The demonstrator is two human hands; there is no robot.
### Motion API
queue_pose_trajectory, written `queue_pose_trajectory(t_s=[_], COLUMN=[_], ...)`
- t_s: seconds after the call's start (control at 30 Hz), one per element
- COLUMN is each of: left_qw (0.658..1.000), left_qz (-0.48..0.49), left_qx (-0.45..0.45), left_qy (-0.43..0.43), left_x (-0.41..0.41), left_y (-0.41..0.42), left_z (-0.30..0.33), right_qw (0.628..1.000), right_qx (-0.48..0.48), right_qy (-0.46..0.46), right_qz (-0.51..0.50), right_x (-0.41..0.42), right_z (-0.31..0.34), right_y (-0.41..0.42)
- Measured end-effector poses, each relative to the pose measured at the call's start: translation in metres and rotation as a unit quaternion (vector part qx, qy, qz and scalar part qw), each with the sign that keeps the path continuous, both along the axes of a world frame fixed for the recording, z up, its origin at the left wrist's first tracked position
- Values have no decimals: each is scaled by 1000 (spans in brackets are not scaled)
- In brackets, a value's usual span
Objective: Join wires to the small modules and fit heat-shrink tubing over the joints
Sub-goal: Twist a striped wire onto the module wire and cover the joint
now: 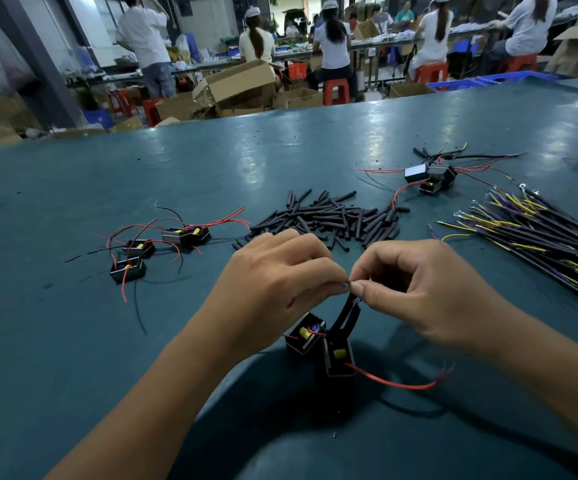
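Observation:
My left hand (273, 285) and my right hand (422, 289) meet fingertip to fingertip above the table, each pinching a bare wire end where two thin wires (349, 283) touch. Black leads run down from there to a small black module (337, 355) hanging just below, with a red wire (394, 383) trailing right. A second black module (306, 334) sits beside it on the green table (142, 341). A pile of black heat-shrink tubes (329, 218) lies just beyond my hands.
Three modules with red wires (163, 247) lie at the left. More modules (431, 178) sit at the back right. A bundle of yellow and purple wires (536, 233) spreads along the right. People work at benches behind, among cardboard boxes (242, 84).

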State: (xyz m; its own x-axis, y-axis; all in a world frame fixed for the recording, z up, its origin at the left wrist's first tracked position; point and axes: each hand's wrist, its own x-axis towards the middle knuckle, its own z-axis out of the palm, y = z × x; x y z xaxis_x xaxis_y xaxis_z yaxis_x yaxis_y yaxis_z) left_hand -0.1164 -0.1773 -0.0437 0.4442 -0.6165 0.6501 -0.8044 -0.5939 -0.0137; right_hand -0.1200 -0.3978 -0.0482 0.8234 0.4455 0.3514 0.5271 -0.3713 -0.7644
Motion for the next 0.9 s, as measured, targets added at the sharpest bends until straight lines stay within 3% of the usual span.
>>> queue_pose_trajectory(t_s=[0.13,0.2,0.27,0.33,0.4,0.47,0.5,0.53,0.57,0.67,0.73,0.8,0.9], left_qw=[1000,993,962,877,736,600,564,559,590,783,886,949,977], left_qz=[10,6,11,14,11,-2,-8,-12,-11,7,5,2,7], left_qx=[-11,-67,-142,-248,-348,-385,-390,-391,-384,-316,-231,-141,-92], left_qy=[10,94,231,411,581,701,727,731,710,536,402,281,193], left_x=[-2,-5,-7,-9,-10,-11,-12,-12,-11,-8,-5,-2,1], left_y=[-5,-8,-12,-16,-20,-22,-22,-21,-21,-14,-7,-1,0], left_z=[-2,-5,-8,-6,-3,-2,-1,-2,-3,-2,-1,-1,-3], right_qw=[1000,1000,1000,1000,1000,1000,1000,1000,1000,1000,1000,1000,1000], right_qx=[-1,0,1,2,2,0,-2,-2,0,3,1,3,5], right_qy=[-2,-1,-3,-8,-11,-16,-17,-16,-12,-2,-2,-2,1], right_qz=[-2,-2,-4,-4,2,6,7,6,4,-2,-8,-11,-10], right_x=[0,-1,-1,-1,-2,-3,-3,-2,-1,1,1,1,1], right_z=[1,2,2,1,0,-1,-1,-1,-1,-1,-2,-2,-1], right_y=[0,1,1,1,3,3,3,3,2,0,1,2,1])
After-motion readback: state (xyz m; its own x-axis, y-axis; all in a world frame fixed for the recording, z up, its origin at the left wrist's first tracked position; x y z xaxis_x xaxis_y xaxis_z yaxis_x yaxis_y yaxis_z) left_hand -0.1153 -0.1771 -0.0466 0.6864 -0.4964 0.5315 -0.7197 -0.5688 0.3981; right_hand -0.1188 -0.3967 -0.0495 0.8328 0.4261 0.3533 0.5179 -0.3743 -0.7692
